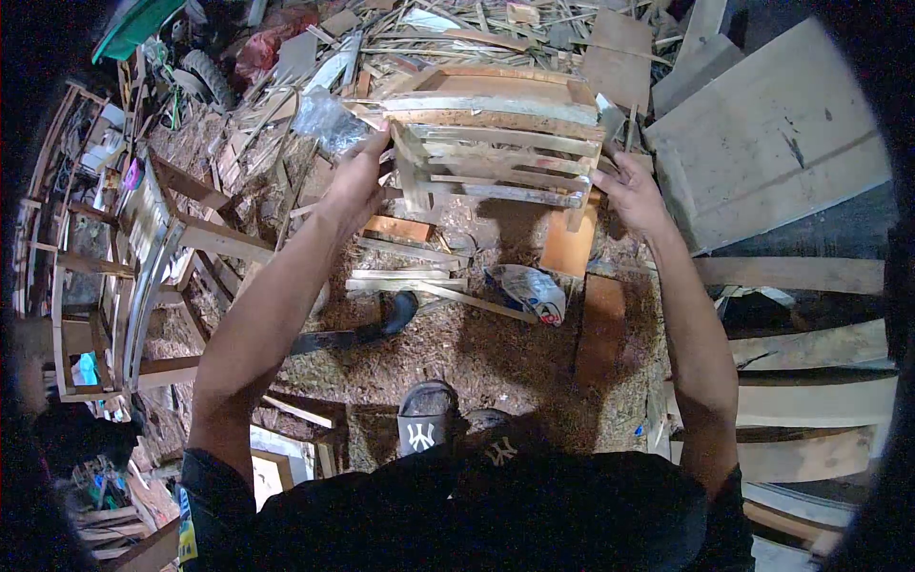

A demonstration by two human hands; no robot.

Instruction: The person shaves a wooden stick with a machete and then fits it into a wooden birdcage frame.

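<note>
A slatted wooden frame (pixel 496 121) with curved rails is held up in front of me between both hands. My left hand (pixel 357 181) is closed around its left end, with the thumb up by the corner. At the opposite end, my right hand (pixel 631 191) grips the side post, its fingers partly hidden behind the wood. Below the frame, an orange-brown board (pixel 570 240) and a crumpled plastic bag (pixel 532 291) lie on the sawdust-covered floor. Several thin wood strips (pixel 405 276) are nearer my left forearm.
Another wooden frame (pixel 176 248) stands to my left. Curved planks (pixel 810 405) and a large flat panel (pixel 777 133) are at the right. Scrap wood (pixel 477 43) is heaped at the back. A black curved object (pixel 398 313) lies before my sandals (pixel 426 419).
</note>
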